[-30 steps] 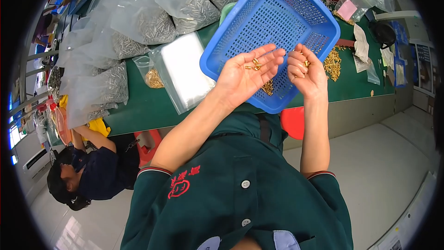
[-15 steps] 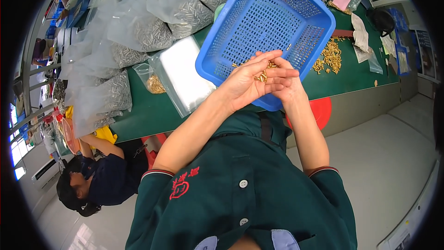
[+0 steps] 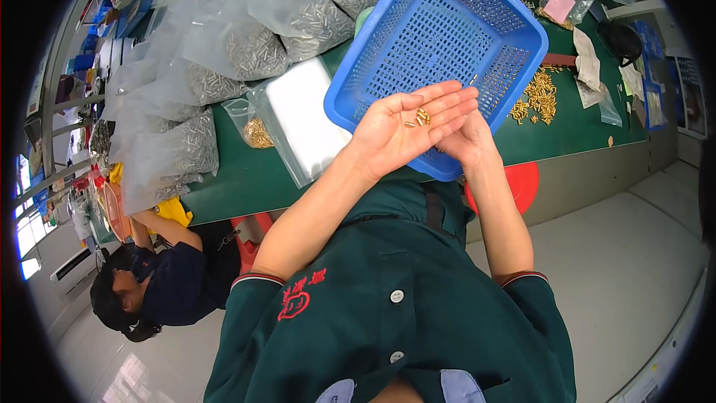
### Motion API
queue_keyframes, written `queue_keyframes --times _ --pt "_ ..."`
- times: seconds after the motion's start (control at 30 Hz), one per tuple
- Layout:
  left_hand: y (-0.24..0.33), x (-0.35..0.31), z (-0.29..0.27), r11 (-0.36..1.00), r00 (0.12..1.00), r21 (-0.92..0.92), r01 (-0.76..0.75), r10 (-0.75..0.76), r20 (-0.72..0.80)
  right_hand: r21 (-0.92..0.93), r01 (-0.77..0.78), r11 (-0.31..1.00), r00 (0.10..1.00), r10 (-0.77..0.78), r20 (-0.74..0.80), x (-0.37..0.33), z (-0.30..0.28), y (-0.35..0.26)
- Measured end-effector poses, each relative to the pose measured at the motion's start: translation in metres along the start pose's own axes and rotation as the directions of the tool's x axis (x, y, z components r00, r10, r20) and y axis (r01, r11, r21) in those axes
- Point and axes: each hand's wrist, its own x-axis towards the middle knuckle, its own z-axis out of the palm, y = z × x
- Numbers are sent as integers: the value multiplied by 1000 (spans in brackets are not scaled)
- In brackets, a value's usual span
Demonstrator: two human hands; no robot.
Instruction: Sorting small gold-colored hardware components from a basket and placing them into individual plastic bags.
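Note:
My left hand [image 3: 406,128] is palm up over the near rim of the blue perforated basket [image 3: 344,116], its fingers stretched out flat. A few small brass pins [image 3: 422,117] rest loose on that palm, not gripped. My right hand [image 3: 477,138] is behind and partly under the left one, its fingers mostly hidden; whether it holds anything cannot be made out. The basket is tilted over the front edge of the green table [image 3: 239,179]. A stray brass pin [image 3: 473,78] lies inside it near the right wall.
Right of the basket lies a pile of brass pins [image 3: 542,97]. Clear bags of silver pins [image 3: 253,51] crowd the left, beside a white pad in plastic [image 3: 302,119] and a small bag of brass pieces [image 3: 257,134]. A co-worker [image 3: 171,280] sits at left; a red stool [image 3: 518,186] stands below.
My left palm has flattened and turned upward, showing fewer brass pins than before. The right hand has slipped further behind it. The whole view has shifted slightly.

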Motion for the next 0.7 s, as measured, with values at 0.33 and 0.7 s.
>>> queue_keyframes --times 0.33,0.7 --pt "96 -93 28 831 755 398 -389 535 -379 213 -61 975 994 78 -72 1 -24 -9" --pt "273 -134 -47 -501 807 646 576 478 -348 140 -113 984 993 117 -19 10 -10 0"
